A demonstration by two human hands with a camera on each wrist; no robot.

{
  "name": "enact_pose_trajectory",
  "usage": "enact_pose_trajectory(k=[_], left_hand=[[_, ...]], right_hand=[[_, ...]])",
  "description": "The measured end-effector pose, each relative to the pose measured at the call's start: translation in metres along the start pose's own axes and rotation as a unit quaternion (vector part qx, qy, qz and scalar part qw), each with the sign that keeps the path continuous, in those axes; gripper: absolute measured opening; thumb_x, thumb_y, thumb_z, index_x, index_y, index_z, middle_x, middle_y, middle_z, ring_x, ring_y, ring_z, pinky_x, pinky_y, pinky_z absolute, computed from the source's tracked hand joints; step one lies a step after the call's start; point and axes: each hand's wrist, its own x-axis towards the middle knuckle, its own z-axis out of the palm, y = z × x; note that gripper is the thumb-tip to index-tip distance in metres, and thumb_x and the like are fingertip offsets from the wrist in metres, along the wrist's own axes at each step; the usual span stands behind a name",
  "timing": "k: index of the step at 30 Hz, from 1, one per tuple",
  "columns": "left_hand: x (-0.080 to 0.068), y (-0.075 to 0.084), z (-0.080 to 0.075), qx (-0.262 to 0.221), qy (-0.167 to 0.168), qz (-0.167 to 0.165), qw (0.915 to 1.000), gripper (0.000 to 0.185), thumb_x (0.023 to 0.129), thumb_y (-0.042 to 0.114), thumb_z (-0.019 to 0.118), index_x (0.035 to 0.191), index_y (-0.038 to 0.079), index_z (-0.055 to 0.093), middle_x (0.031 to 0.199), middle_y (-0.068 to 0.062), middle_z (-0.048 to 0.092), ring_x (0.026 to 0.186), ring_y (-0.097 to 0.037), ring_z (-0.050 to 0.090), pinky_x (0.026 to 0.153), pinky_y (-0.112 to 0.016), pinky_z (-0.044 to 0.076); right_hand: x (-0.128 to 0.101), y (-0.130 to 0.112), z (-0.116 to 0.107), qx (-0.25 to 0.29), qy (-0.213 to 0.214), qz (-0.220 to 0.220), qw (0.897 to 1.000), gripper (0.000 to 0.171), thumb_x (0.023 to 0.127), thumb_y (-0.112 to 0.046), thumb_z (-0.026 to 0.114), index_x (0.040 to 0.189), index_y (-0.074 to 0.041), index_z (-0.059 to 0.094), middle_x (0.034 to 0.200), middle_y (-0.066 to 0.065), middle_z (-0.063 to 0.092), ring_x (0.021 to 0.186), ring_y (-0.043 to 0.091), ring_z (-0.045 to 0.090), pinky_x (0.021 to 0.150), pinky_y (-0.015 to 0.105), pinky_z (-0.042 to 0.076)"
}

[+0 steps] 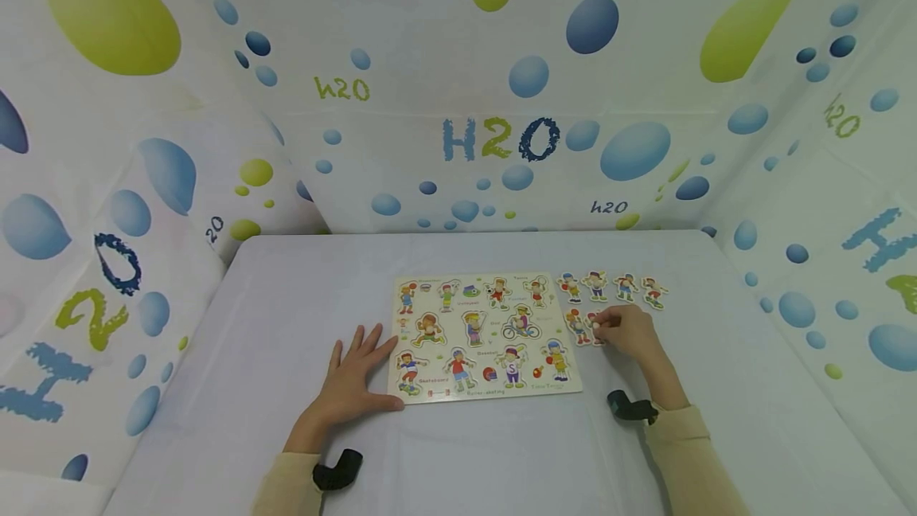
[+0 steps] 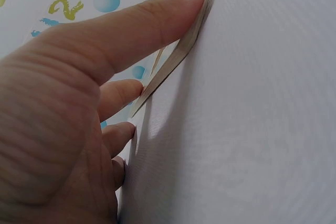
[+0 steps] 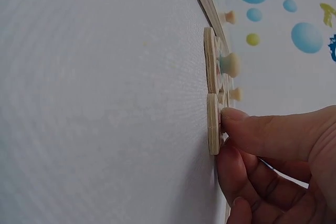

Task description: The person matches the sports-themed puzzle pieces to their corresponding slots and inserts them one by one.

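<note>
A wooden peg puzzle board (image 1: 530,393) with sports figures lies flat on the table. My left hand (image 1: 347,385) is spread at its left side, thumb on the lower left corner and a fingertip at the left edge. In the left wrist view the thumb (image 2: 152,22) presses over the board's edge. To the right of the board, my right hand (image 1: 634,331) pinches a small wooden puzzle piece (image 3: 213,124) between thumb and forefinger, its face mostly covered by the fingers. Another figure piece (image 1: 576,326) with a round knob (image 3: 230,65) sits right beside it.
Several loose figure pieces (image 1: 596,285) stand in a row at the board's upper right. White cloth covers the table (image 1: 487,452). A patterned curtain (image 1: 401,150) encloses the back and sides. Black straps (image 1: 630,406) with camera mounts are on both wrists.
</note>
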Motion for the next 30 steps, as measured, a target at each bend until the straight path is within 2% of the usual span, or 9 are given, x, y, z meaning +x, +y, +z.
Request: enact_pose_trajectory(k=[6,13,20,30], left_hand=[[0.000,0.001,0.001,-0.005,0.000,0.003,1.0000,0.105,0.059,0.049,0.088,0.147,0.012,0.045,0.161,-0.018,0.024,0.150,-0.045,0.007,0.117,-0.064,-0.006],[0.000,-0.001,0.001,-0.001,0.003,0.005,1.0000,0.106,0.058,0.049,0.088,0.147,0.012,0.045,0.160,-0.018,0.024,0.150,-0.045,0.007,0.117,-0.064,-0.006],[-0.001,-0.001,-0.001,-0.005,0.004,0.005,1.0000,0.106,0.058,0.050,0.088,0.147,0.012,0.045,0.160,-0.019,0.023,0.149,-0.046,0.006,0.117,-0.065,-0.006],[-0.002,0.000,0.000,-0.007,0.003,0.001,1.0000,0.106,0.058,0.050,0.089,0.147,0.013,0.045,0.161,-0.018,0.024,0.150,-0.045,0.006,0.117,-0.064,-0.007]], right_hand=[[-0.001,0.001,-0.004,-0.008,0.004,-0.012,1.000,0.015,0.085,-0.008,0.072,0.096,0.002,0.070,0.080,0.009,0.066,0.071,0.018,0.056,0.060,0.025,0.045],[-0.001,-0.007,-0.014,-0.002,0.034,-0.036,0.999,0.017,0.085,-0.007,0.070,0.098,0.004,0.070,0.082,0.012,0.067,0.072,0.020,0.059,0.059,0.026,0.045],[0.007,-0.039,-0.015,0.015,0.057,-0.036,0.998,0.017,0.086,-0.009,0.072,0.099,0.002,0.070,0.087,0.015,0.069,0.076,0.022,0.061,0.059,0.025,0.045],[0.020,-0.074,0.000,0.046,0.083,-0.104,0.990,0.014,0.084,-0.009,0.075,0.094,0.001,0.073,0.083,0.015,0.072,0.071,0.022,0.066,0.058,0.023,0.048]])
